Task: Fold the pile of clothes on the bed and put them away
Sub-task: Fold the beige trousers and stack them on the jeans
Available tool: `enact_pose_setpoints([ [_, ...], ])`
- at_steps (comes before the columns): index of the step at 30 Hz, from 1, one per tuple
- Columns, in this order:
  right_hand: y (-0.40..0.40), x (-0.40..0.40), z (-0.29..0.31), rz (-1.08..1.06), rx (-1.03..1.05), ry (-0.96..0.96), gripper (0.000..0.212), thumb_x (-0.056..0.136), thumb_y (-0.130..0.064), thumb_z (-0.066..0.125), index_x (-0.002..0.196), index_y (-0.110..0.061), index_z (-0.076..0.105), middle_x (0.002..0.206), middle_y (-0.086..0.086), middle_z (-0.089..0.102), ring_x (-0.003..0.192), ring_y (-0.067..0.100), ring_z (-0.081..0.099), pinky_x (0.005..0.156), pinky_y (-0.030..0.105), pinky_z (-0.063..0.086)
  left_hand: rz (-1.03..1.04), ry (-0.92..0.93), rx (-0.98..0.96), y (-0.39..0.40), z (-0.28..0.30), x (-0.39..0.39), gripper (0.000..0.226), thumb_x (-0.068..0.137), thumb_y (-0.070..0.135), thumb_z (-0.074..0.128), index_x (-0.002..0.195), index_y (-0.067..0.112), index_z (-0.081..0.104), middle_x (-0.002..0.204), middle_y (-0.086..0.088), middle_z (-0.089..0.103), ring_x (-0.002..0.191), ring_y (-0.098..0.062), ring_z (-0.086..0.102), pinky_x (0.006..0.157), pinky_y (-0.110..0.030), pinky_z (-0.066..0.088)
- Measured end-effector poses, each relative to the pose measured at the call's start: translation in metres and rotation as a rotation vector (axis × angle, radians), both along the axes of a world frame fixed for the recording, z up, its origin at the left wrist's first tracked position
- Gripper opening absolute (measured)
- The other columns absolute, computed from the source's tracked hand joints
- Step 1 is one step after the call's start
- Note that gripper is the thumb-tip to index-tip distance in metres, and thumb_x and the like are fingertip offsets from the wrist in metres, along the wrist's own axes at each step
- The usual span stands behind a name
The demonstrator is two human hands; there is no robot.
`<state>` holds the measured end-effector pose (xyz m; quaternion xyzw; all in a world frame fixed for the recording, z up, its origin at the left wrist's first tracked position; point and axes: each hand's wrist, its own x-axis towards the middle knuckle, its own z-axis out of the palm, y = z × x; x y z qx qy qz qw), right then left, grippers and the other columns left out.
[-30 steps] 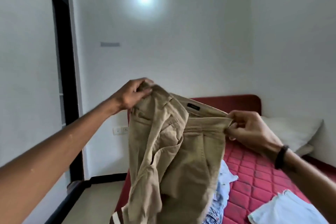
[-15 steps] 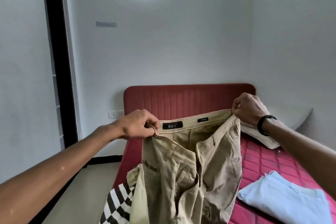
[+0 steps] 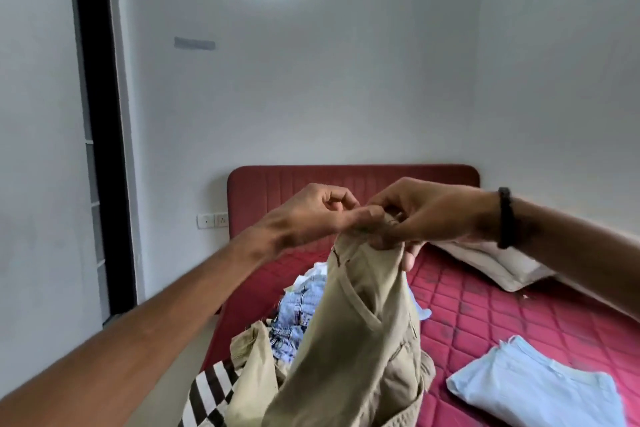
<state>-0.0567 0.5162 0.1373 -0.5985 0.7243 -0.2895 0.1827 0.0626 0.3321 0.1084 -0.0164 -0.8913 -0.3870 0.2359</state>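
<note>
Khaki trousers [image 3: 360, 329] hang over the bed [image 3: 485, 315], waistband ends pinched together by your left hand [image 3: 311, 215] and right hand [image 3: 422, 215]. Risk: legs drag through the unfolded pile [image 3: 294, 315] below, twisting the fold. Seams may misalign, since the grip is narrow.

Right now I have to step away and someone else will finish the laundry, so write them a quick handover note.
Left hand and right hand meet above the bed, both pinching the waistband of the khaki trousers, which hang folded in half lengthwise. One folded pale blue garment lies on the mattress at right. Unfolded pile sits at left: denim, checkered cloth, more khaki. Left: finish the trousers, fold the pile, put everything away.
</note>
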Motion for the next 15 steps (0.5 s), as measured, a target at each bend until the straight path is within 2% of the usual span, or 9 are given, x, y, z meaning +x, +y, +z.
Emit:
enact_pose_setpoints([
  [2, 0.022, -0.003, 0.023, 0.108, 0.034, 0.006, 0.023, 0.097, 0.004, 0.065, 0.121, 0.002, 0.066, 0.112, 0.024, 0.073, 0.095, 0.038, 0.072, 0.078, 0.042, 0.062, -0.124, 0.002, 0.03, 0.001, -0.002, -0.002, 0.044, 0.082, 0.057, 0.079, 0.104, 0.02, 0.071, 0.096, -0.008, 0.069, 0.087, -0.017, 0.06, 0.082, -0.039, 0.052],
  [4, 0.04, -0.009, 0.05, 0.126, 0.011, 0.038, 0.021, 0.095, 0.01, 0.065, 0.116, 0.006, 0.064, 0.108, 0.025, 0.072, 0.096, 0.038, 0.071, 0.08, 0.043, 0.061, -0.233, -0.002, 0.085, 0.007, -0.01, -0.01, 0.046, 0.085, 0.049, 0.08, 0.112, 0.015, 0.066, 0.098, -0.012, 0.069, 0.089, -0.021, 0.061, 0.082, -0.044, 0.05],
  [6, 0.056, -0.014, 0.077, 0.064, -0.032, 0.107, 0.017, 0.091, 0.019, 0.061, 0.102, 0.007, 0.064, 0.102, 0.024, 0.072, 0.091, 0.034, 0.071, 0.079, 0.041, 0.06, -0.323, -0.023, 0.123, 0.013, -0.017, -0.021, 0.038, 0.089, 0.04, 0.08, 0.103, 0.007, 0.066, 0.089, -0.006, 0.067, 0.083, -0.019, 0.059, 0.079, -0.04, 0.047],
  [7, 0.063, -0.017, 0.087, 0.034, -0.05, 0.138, 0.022, 0.087, 0.025, 0.058, 0.092, 0.005, 0.064, 0.097, 0.022, 0.071, 0.088, 0.032, 0.07, 0.077, 0.04, 0.059, -0.334, -0.07, 0.091, 0.013, -0.019, -0.027, 0.03, 0.089, 0.037, 0.08, 0.096, 0.01, 0.07, 0.087, -0.002, 0.068, 0.082, -0.017, 0.061, 0.079, -0.038, 0.048],
  [8, 0.071, -0.019, 0.099, -0.003, -0.073, 0.177, 0.03, 0.082, 0.03, 0.054, 0.081, 0.002, 0.062, 0.091, 0.019, 0.07, 0.084, 0.03, 0.067, 0.075, 0.038, 0.057, -0.334, -0.144, 0.042, 0.013, -0.018, -0.033, 0.025, 0.088, 0.037, 0.082, 0.094, 0.014, 0.074, 0.089, 0.0, 0.073, 0.084, -0.016, 0.066, 0.083, -0.038, 0.055],
  [10, 0.085, -0.024, 0.118, -0.078, -0.114, 0.257, 0.04, 0.072, 0.034, 0.047, 0.069, -0.005, 0.057, 0.08, 0.015, 0.064, 0.079, 0.027, 0.061, 0.071, 0.035, 0.051, -0.291, -0.319, -0.139, 0.017, -0.016, -0.04, 0.042, 0.077, 0.053, 0.086, 0.101, 0.02, 0.077, 0.103, -0.003, 0.078, 0.096, -0.017, 0.07, 0.096, -0.05, 0.057],
  [11, 0.089, -0.028, 0.124, -0.106, -0.127, 0.294, 0.042, 0.07, 0.033, 0.046, 0.066, -0.007, 0.055, 0.077, 0.014, 0.062, 0.077, 0.026, 0.058, 0.07, 0.036, 0.049, -0.257, -0.405, -0.238, 0.018, -0.016, -0.042, 0.049, 0.07, 0.062, 0.086, 0.099, 0.024, 0.077, 0.101, 0.002, 0.078, 0.095, -0.014, 0.07, 0.095, -0.047, 0.058],
  [13, 0.102, -0.032, 0.138, -0.181, -0.187, 0.37, 0.044, 0.068, 0.032, 0.045, 0.062, -0.011, 0.053, 0.074, 0.013, 0.061, 0.075, 0.024, 0.056, 0.068, 0.036, 0.046, -0.243, -0.522, -0.392, 0.025, -0.008, -0.05, 0.053, 0.065, 0.067, 0.085, 0.1, 0.028, 0.076, 0.097, 0.018, 0.076, 0.093, -0.005, 0.07, 0.093, -0.033, 0.056],
  [15, 0.117, -0.037, 0.15, -0.255, -0.261, 0.44, 0.046, 0.067, 0.03, 0.045, 0.06, -0.015, 0.053, 0.073, 0.012, 0.063, 0.073, 0.022, 0.057, 0.064, 0.032, 0.044, -0.193, -0.569, -0.538, 0.033, 0.007, -0.053, 0.066, 0.064, 0.065, 0.085, 0.116, 0.027, 0.073, 0.113, 0.017, 0.075, 0.108, -0.008, 0.07, 0.105, -0.035, 0.052],
])
